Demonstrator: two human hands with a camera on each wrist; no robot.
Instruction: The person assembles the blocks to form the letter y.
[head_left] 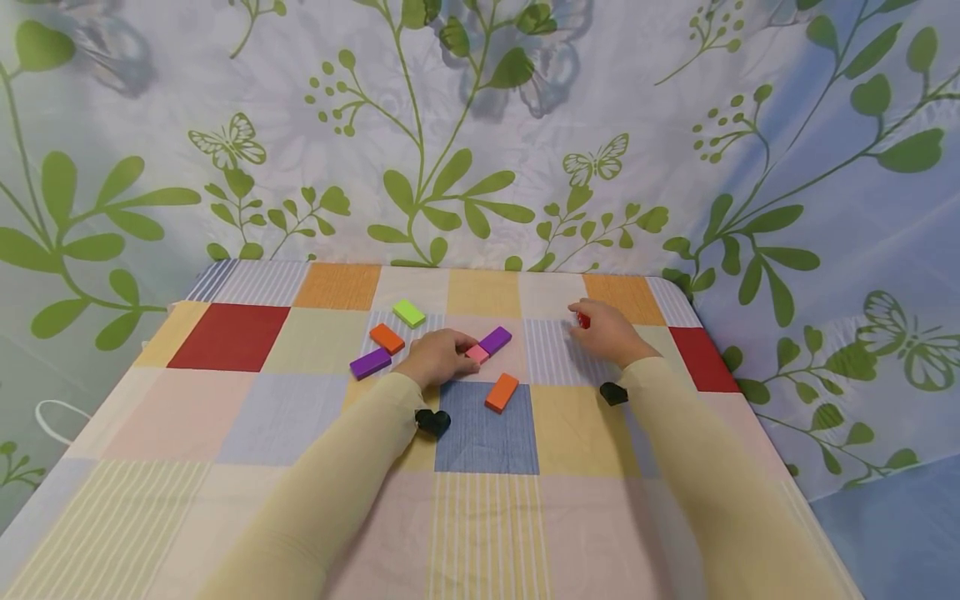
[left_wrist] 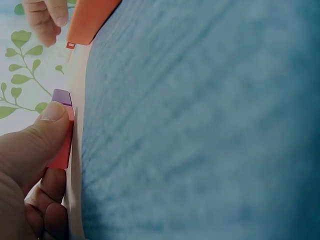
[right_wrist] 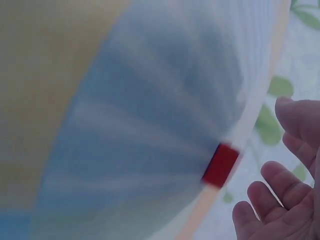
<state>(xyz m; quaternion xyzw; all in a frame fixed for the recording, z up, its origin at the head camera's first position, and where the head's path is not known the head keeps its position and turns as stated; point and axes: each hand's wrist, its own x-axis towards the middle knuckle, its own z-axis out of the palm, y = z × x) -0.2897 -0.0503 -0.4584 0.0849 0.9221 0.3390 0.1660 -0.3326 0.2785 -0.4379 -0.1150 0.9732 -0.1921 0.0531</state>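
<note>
Between thumb and fingers my left hand (head_left: 437, 357) pinches a pink block (head_left: 477, 354), low on the patchwork cloth. The pink block's far end meets a purple block (head_left: 495, 339). In the left wrist view the thumb (left_wrist: 52, 112) lies along the pink block's side, with the purple block (left_wrist: 62, 96) just beyond. To the right, my right hand (head_left: 609, 332) hovers by a red block (head_left: 583, 319). The right wrist view shows its fingers (right_wrist: 275, 200) loosely bent and apart from the red block (right_wrist: 221, 165), which lies on the cloth.
An orange block (head_left: 501, 392) lies in front of the purple one. Left of my left hand are a second purple block (head_left: 371, 363), another orange block (head_left: 387, 337) and a lime green block (head_left: 408, 313). Behind the table hangs a leaf-patterned curtain (head_left: 300, 167).
</note>
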